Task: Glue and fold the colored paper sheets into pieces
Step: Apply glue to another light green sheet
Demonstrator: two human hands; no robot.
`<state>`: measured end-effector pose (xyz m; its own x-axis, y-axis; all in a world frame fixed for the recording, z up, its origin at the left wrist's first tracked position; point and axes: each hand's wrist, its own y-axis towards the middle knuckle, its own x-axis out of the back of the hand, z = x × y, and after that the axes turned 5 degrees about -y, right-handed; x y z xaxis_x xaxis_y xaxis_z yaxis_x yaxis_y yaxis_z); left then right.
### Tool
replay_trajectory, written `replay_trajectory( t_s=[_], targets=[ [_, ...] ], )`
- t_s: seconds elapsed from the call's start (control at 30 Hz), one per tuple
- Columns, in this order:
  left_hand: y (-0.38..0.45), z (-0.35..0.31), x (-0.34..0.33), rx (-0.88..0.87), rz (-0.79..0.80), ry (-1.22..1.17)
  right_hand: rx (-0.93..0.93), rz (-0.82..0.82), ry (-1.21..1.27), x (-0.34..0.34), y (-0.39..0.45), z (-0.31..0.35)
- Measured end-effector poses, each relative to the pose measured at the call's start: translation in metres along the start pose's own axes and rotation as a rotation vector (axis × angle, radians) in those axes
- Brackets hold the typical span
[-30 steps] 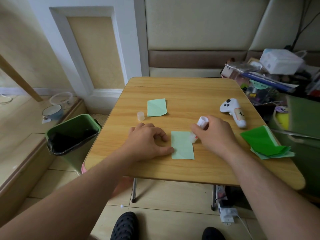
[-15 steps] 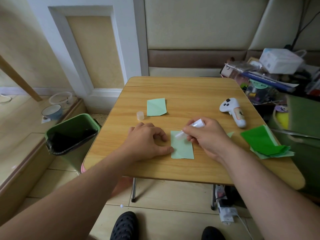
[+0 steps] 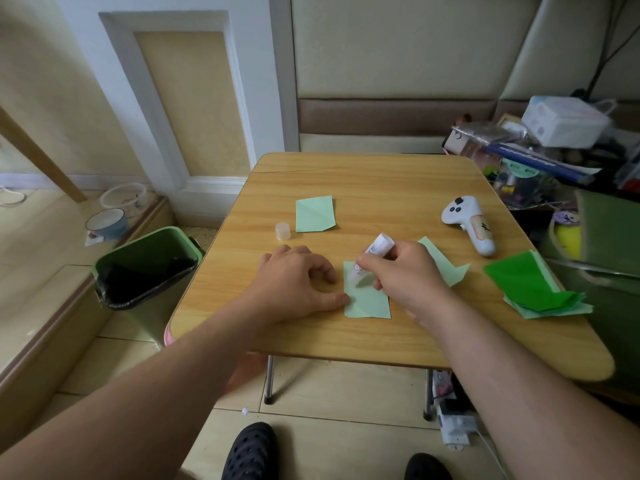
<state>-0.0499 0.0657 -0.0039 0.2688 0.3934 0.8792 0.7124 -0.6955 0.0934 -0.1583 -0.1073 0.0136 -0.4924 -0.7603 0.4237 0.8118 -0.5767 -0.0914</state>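
A light green paper sheet point(image 3: 369, 303) lies near the table's front edge. My left hand point(image 3: 298, 282) rests beside it with curled fingers, its thumb tip pressing the sheet's left edge. My right hand point(image 3: 407, 271) grips a white glue stick point(image 3: 370, 259), tilted with its tip down on the sheet's upper left part. Another light green piece point(image 3: 446, 265) peeks out from behind my right hand. A folded light green piece point(image 3: 315, 214) lies farther back, with the glue cap point(image 3: 282, 231) to its left. A stack of green sheets point(image 3: 533, 289) sits at the right.
A white controller point(image 3: 469, 223) lies on the wooden table point(image 3: 363, 181) at the right. A green bin point(image 3: 145, 265) with a black liner stands left of the table. Clutter with boxes point(image 3: 564, 121) fills the right side. Bowls point(image 3: 105, 221) sit on the floor step at left.
My right hand has moved the glue stick from the sheet's right edge to its upper left part, uncovering a light green piece behind it. My left hand has stayed in place.
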Motion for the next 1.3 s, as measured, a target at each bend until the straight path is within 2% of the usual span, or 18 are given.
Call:
replay_trajectory(
  t_s=[0.37, 0.7, 0.93, 1.3],
  targets=[
    [0.000, -0.001, 0.002, -0.001, 0.011, -0.004, 0.102, -0.087, -0.342, 0.024, -0.005, -0.003],
    [0.000, 0.000, 0.002, -0.003, 0.025, 0.004, 0.118, -0.188, -0.356, 0.027, -0.005, 0.002],
    [0.000, 0.001, 0.000, -0.013, 0.006, 0.009, 0.164, -0.044, -0.294, 0.001, -0.009, 0.001],
    [0.001, 0.001, 0.001, -0.005, 0.024, 0.006, 0.155, -0.097, -0.415, 0.020, -0.007, -0.003]
  ],
)
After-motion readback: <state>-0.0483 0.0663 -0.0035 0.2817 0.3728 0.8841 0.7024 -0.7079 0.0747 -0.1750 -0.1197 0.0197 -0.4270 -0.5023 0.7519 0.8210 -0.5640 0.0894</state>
